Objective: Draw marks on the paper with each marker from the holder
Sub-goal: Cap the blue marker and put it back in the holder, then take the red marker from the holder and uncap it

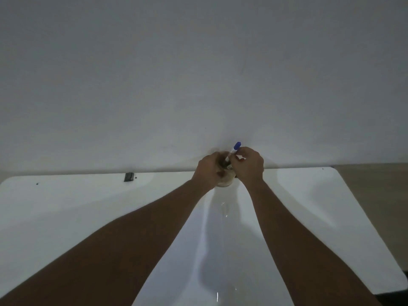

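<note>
A brown round holder (225, 181) stands at the far edge of the white table (88, 206), against the wall. My left hand (208, 171) is wrapped around the holder's left side. My right hand (250, 165) pinches a white marker with a blue cap (236, 146); the marker leans with its cap up and its lower end inside the holder. The holder's inside is mostly hidden by both hands, so I cannot tell what else it holds. No paper is visible.
A small dark clip-like object (129, 176) sits at the table's far edge to the left. A plain grey wall (198, 74) rises right behind the table. The table's right corner is rounded, with a tan floor (379, 195) beyond it.
</note>
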